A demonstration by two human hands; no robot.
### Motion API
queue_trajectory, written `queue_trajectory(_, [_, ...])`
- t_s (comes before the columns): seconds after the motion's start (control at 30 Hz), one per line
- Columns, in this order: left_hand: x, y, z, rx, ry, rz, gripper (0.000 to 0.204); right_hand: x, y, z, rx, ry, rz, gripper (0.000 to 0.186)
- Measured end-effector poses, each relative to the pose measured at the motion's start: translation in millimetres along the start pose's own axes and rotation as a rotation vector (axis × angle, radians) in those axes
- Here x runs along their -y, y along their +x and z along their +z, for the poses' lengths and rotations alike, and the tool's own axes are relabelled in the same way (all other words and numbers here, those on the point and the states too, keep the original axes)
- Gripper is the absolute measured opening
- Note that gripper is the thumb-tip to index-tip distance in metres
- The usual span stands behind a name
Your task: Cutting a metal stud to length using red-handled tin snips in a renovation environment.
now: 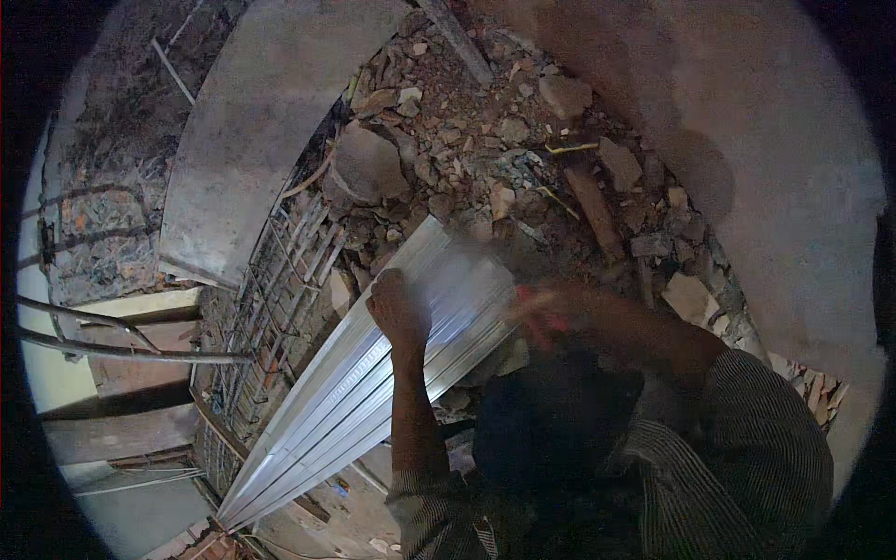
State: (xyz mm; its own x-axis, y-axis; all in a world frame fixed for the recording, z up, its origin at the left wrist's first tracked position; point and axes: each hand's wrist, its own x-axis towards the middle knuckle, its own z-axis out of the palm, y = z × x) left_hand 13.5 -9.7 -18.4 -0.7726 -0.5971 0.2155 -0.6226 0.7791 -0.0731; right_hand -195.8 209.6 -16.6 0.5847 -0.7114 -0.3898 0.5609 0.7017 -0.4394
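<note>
Ribbed metal sheet [350, 383], left hand [399, 306] on top, right hand [539, 301] alongside.

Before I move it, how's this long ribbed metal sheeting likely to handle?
The ribbed metal sheeting is probably stiff lengthwise, given the ridges running along it. Being long for its width, it may swing or dip at the far end. Its smooth shine suggests it could be slippery.

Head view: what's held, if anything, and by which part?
Left hand: silvery metal sheeting, gripped by its left edge near the wider-looking upper end. Right hand: too blurred to tell.
</note>
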Motion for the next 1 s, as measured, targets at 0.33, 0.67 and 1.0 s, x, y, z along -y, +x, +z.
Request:
queue_trajectory(0.33, [0.7, 7.4, 19.2, 0.133, -0.217, -0.055, 0.025, -79.4, -44.0, 12.9, -0.346, 0.047, -0.142, 0.039])
queue_trajectory(0.67, [12.3, 4.1, 31.9, 0.308, -0.329, -0.020, 0.044, -86.9, -62.1, -0.1, -0.371, -0.104, -0.029, 0.048])
queue_trajectory(1.0, [-3.4, -3.1, 4.2, 0.285, -0.171, -0.034, 0.034, -39.9, 12.9, -11.4, -0.255, -0.372, -0.140, 0.030])
